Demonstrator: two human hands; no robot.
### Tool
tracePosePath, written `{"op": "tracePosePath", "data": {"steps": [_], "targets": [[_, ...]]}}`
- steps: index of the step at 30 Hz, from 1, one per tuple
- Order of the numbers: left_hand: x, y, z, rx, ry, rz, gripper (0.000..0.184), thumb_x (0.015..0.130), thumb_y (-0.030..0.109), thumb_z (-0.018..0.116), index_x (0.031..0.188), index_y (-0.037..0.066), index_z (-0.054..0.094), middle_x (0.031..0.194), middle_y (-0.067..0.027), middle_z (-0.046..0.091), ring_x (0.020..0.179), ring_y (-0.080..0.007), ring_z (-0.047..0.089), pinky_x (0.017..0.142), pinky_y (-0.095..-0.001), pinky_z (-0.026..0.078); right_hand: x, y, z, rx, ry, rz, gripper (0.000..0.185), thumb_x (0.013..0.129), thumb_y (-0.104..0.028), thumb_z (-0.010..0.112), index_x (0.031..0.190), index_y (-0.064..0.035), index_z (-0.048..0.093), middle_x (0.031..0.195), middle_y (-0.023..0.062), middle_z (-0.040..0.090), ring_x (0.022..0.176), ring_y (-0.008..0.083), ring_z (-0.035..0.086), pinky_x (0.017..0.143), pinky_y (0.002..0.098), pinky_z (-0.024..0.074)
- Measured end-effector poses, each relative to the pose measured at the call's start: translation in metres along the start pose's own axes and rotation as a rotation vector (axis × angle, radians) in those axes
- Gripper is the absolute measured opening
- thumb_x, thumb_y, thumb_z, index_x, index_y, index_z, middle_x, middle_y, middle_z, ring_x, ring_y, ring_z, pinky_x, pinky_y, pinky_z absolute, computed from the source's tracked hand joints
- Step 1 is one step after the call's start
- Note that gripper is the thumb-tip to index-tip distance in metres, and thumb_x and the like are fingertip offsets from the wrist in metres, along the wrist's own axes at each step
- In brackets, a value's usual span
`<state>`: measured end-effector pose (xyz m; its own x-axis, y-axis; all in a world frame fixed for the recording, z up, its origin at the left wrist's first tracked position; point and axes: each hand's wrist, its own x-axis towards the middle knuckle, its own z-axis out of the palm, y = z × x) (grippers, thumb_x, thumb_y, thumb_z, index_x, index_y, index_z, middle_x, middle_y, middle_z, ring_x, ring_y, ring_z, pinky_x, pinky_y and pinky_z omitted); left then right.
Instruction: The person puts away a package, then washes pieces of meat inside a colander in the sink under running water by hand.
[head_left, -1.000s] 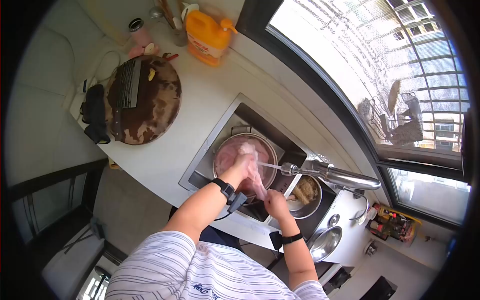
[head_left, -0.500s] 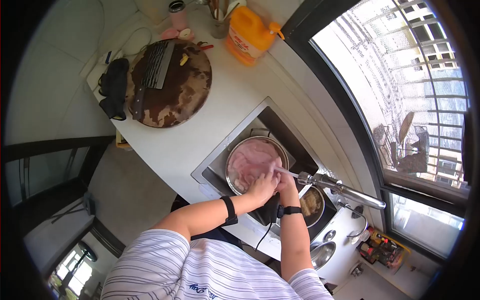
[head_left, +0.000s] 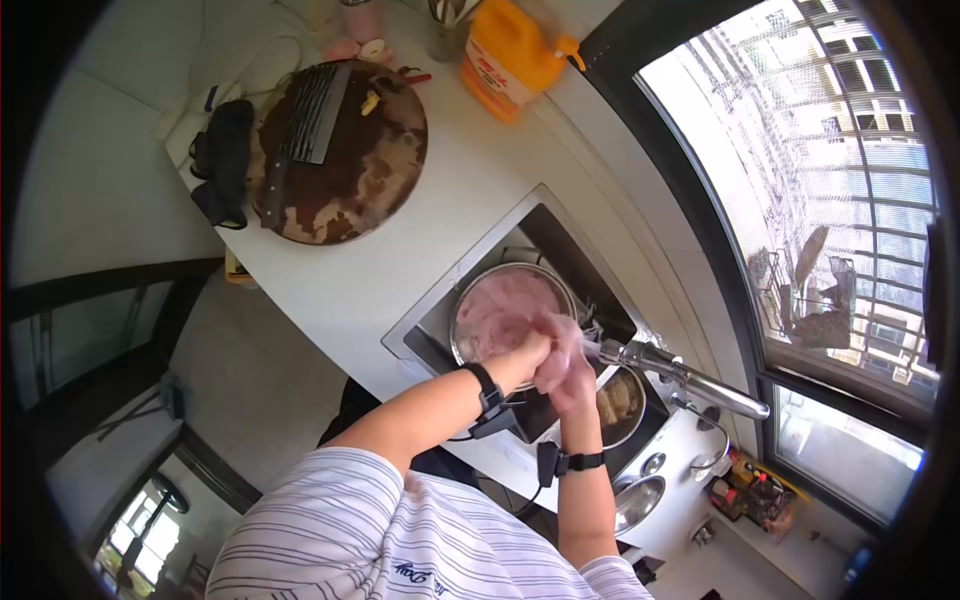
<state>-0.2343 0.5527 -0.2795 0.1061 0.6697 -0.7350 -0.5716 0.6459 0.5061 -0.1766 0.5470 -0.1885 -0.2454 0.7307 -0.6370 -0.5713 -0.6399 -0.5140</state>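
Note:
Pale pink raw meat [head_left: 562,345] is bunched between my hands under the tap [head_left: 650,360], above the right rim of a round metal basin [head_left: 458,335]. My left hand [head_left: 533,348] grips it from the left, and my right hand [head_left: 573,388] is closed on its lower right side. The fingers are blurred and partly covered by the meat. Inside the basin lies more pink meat [head_left: 495,305] in cloudy pinkish water. The basin stands in the left bowl of the sink [head_left: 425,320].
A round chopping board [head_left: 385,175] bears a cleaver [head_left: 315,120]. Behind it stands an orange jug [head_left: 505,60]. A pot [head_left: 635,425] with brownish contents occupies the sink's right side, beside a metal bowl [head_left: 640,500]. A black object [head_left: 228,160] lies by the board.
My hands first came together at the basin's right side from being apart. Since then, the meat has been lifted in them beneath the tap. The view has shifted too.

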Motion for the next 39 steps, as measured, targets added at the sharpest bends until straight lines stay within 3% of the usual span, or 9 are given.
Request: {"op": "tracePosePath", "data": {"steps": [6, 10, 14, 17, 20, 24, 26, 37, 39], "targets": [[0.067, -0.065, -0.058, 0.187, -0.068, -0.420, 0.019, 0.082, 0.015, 0.048, 0.091, 0.005, 0.061, 0.088, -0.0103, 0.061, 0.073, -0.0197, 0.060, 0.057, -0.0328, 0.049, -0.012, 0.003, -0.039, -0.276, 0.268, -0.116, 0.038, 0.088, -0.023, 0.047, 0.116, 0.0023, 0.047, 0.103, 0.0119, 0.058, 0.081, 0.0212, 0.058, 0.067, 0.0294, 0.0497], [0.080, -0.055, -0.096, 0.655, 0.039, -0.243, 0.022, 0.078, 0.014, 0.053, 0.096, 0.005, 0.062, 0.095, -0.0146, 0.061, 0.084, -0.0230, 0.060, 0.066, -0.0341, 0.048, 0.032, 0.027, -0.069, -0.577, 0.508, -0.107, 0.019, 0.079, -0.004, 0.048, 0.096, 0.0019, 0.055, 0.074, 0.0033, 0.055, 0.058, 0.0090, 0.050, 0.051, 0.0215, 0.0410], [0.056, -0.006, -0.102, 0.658, 0.259, 0.015, 0.021, 0.076, 0.010, 0.053, 0.095, 0.004, 0.062, 0.091, -0.0133, 0.061, 0.085, -0.0198, 0.059, 0.068, -0.0307, 0.047, 0.106, 0.059, -0.090, -1.517, 0.323, -0.656, 0.027, 0.074, -0.005, 0.053, 0.101, -0.0042, 0.056, 0.085, 0.0128, 0.062, 0.079, 0.0259, 0.060, 0.068, 0.0344, 0.0473], [0.029, 0.038, -0.105, 0.428, 0.291, 0.016, 0.019, 0.077, 0.007, 0.053, 0.096, 0.006, 0.057, 0.082, -0.0060, 0.057, 0.072, -0.0134, 0.055, 0.058, -0.0258, 0.044, 0.162, 0.084, -0.078, -1.958, 0.461, -0.392, 0.029, 0.073, -0.008, 0.055, 0.102, -0.0073, 0.056, 0.091, 0.0167, 0.062, 0.090, 0.0316, 0.059, 0.077, 0.0407, 0.0463], [0.003, 0.074, -0.108, 0.196, 0.250, -0.074, 0.019, 0.079, 0.007, 0.053, 0.098, 0.007, 0.055, 0.077, -0.0015, 0.054, 0.067, -0.0096, 0.051, 0.055, -0.0219, 0.041, 0.184, 0.096, -0.061, -2.046, 0.468, -0.830, 0.033, 0.073, -0.013, 0.056, 0.105, -0.0082, 0.055, 0.093, 0.0161, 0.062, 0.091, 0.0308, 0.058, 0.081, 0.0405, 0.0453], [-0.008, 0.081, -0.118, 0.079, 0.224, -0.100, 0.017, 0.081, 0.006, 0.051, 0.097, 0.008, 0.054, 0.079, 0.0006, 0.053, 0.065, -0.0090, 0.050, 0.054, -0.0213, 0.040, 0.199, 0.114, -0.060, -2.177, 0.508, -0.577, 0.030, 0.085, -0.024, 0.043, 0.108, -0.0107, 0.057, 0.101, 0.0128, 0.061, 0.096, 0.0319, 0.057, 0.083, 0.0489, 0.0411], [-0.009, 0.082, -0.120, 0.075, 0.214, -0.105, 0.018, 0.080, 0.005, 0.051, 0.098, 0.008, 0.054, 0.079, 0.0002, 0.053, 0.065, -0.0087, 0.050, 0.054, -0.0214, 0.040, 0.197, 0.111, -0.062, -2.104, 0.269, 0.229, 0.032, 0.082, -0.029, 0.048, 0.108, -0.0116, 0.057, 0.100, 0.0123, 0.062, 0.096, 0.0296, 0.058, 0.083, 0.0481, 0.0409], [-0.009, 0.076, -0.081, 0.449, -0.181, 0.130, 0.043, 0.069, -0.001, 0.058, 0.111, 0.003, 0.051, 0.108, -0.0108, 0.054, 0.097, -0.0234, 0.054, 0.085, -0.0332, 0.044, 0.024, 0.002, 0.010, -1.297, 0.221, -0.360, 0.043, 0.065, -0.026, 0.069, 0.099, 0.0002, 0.060, 0.085, 0.0126, 0.062, 0.077, 0.0198, 0.057, 0.070, 0.0309, 0.0455], [-0.030, 0.092, -0.057, 0.961, -0.277, 0.920, 0.057, 0.061, 0.001, 0.065, 0.116, 0.007, 0.049, 0.116, -0.0144, 0.052, 0.105, -0.0302, 0.051, 0.093, -0.0394, 0.039, -0.006, -0.009, 0.039, -1.043, 0.314, -0.084, 0.029, 0.068, -0.008, 0.065, 0.096, -0.0004, 0.060, 0.084, 0.0056, 0.062, 0.077, 0.0142, 0.057, 0.070, 0.0274, 0.0455]]}}
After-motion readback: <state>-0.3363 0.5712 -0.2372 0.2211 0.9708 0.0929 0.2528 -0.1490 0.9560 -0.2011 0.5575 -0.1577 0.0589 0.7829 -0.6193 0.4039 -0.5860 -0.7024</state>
